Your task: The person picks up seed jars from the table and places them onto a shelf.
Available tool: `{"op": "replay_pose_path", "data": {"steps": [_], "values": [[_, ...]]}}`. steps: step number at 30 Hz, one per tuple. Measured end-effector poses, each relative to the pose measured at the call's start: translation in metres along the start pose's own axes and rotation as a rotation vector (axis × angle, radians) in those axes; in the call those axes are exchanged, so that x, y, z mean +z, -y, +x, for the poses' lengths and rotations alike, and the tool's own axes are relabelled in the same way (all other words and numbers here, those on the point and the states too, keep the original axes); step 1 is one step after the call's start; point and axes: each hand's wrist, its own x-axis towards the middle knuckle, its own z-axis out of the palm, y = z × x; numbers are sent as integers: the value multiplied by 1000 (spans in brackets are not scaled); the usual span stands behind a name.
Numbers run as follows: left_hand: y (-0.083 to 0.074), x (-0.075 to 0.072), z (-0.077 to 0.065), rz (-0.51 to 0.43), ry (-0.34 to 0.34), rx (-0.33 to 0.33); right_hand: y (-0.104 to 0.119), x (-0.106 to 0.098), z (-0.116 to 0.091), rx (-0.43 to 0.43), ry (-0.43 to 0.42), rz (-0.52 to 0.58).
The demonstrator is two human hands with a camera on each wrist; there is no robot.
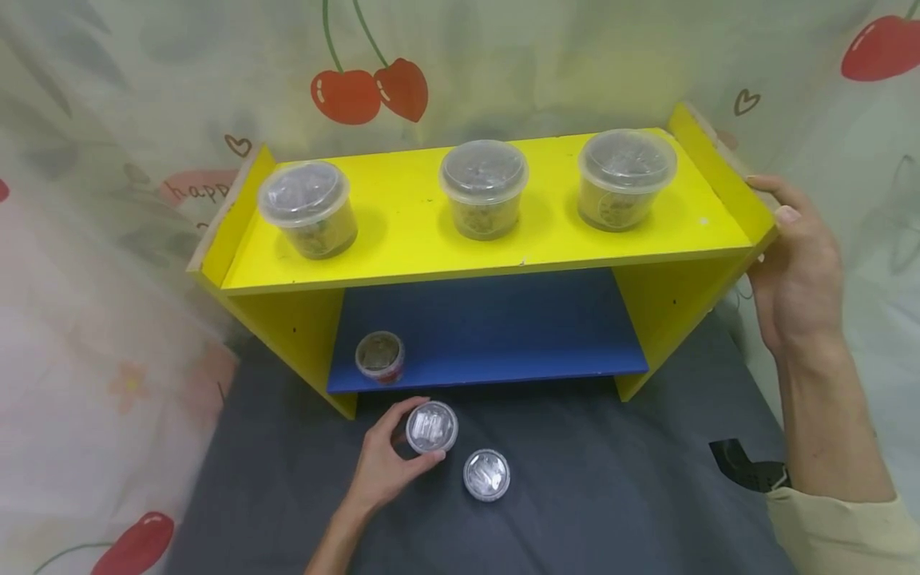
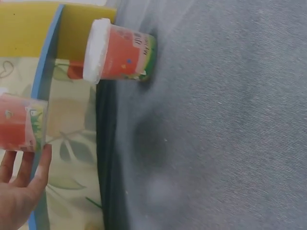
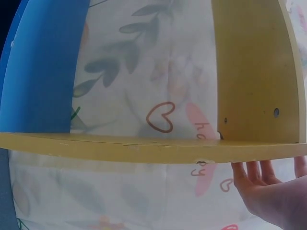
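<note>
In the head view my left hand (image 1: 388, 459) holds a small lidded plastic cup (image 1: 432, 427) between thumb and fingers, just in front of the shelf's lower board. The left wrist view shows this cup's red label (image 2: 17, 125) above my fingers (image 2: 41, 175). A second small cup (image 1: 487, 476) stands to its right on the dark cloth; its red and green side (image 2: 128, 52) faces the left wrist camera. My right hand (image 1: 801, 271) grips the upper right side panel of the yellow and blue shelf (image 1: 402, 188). In the right wrist view, fingertips (image 3: 240, 175) meet that panel's edge.
Three larger clear tubs, the left one (image 1: 309, 212), middle one (image 1: 484, 192) and right one (image 1: 624, 182), line the yellow top. Another small cup (image 1: 379, 357) sits at the left of the blue board (image 1: 503, 327). A cherry-patterned curtain (image 1: 575, 64) hangs behind.
</note>
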Motion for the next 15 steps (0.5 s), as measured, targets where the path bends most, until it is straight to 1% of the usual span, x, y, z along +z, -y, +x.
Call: {"op": "replay_pose_path", "data": {"steps": [3,8,10,13,15], "values": [[-4,2,4,10,-22,-1,-1,1,0,-2,-1,-2],[-12,5,12,41,-50,21,0,1,-1,1,-7,-10],[-20,6,16,55,-64,33,0,2,-1,3,-14,-18],[-41,7,23,69,-81,55,0,3,-2,7,-23,-22],[-56,6,29,72,-91,51,0,4,-3,4,-27,-18]]}}
